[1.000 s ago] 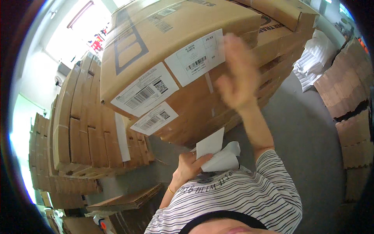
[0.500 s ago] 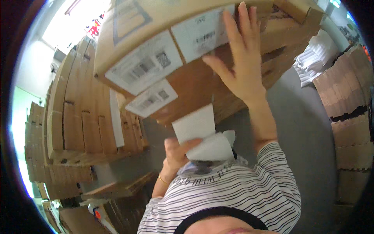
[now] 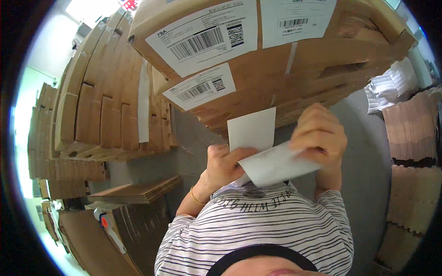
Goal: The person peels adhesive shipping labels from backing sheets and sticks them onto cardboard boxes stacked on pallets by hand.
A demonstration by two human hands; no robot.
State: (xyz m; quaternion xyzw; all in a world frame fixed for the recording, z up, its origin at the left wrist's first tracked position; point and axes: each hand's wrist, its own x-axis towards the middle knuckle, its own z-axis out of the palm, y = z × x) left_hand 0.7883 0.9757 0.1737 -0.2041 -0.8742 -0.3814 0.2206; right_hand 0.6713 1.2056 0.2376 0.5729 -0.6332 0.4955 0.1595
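In front of my chest, my left hand (image 3: 220, 168) pinches a white strip of paper labels, thumb over the sheets. One white label sheet (image 3: 252, 129) stands up above that thumb, and another white sheet (image 3: 278, 165) stretches to the right. My right hand (image 3: 320, 138), slightly blurred, is closed on the right end of that second sheet. Just beyond my hands is a large brown carton (image 3: 317, 69). On its side are a big printed barcode label (image 3: 205, 37) and, to the right, a second white label (image 3: 298, 23). A smaller barcode label (image 3: 200, 86) sits on the box below.
Tall stacked cartons (image 3: 99, 106) stand at the left. Flattened cardboard (image 3: 133, 192) lies nearer, beside a white and orange tape dispenser (image 3: 105, 223). At the right are bundled cardboard stacks (image 3: 407, 129) and white wrapped packaging (image 3: 396, 83). Grey floor (image 3: 363, 184) runs between.
My right hand has left the label on the carton's right side and come down to grip the strip's end. That sheet is now pulled out rightward. The carton appears higher in view.
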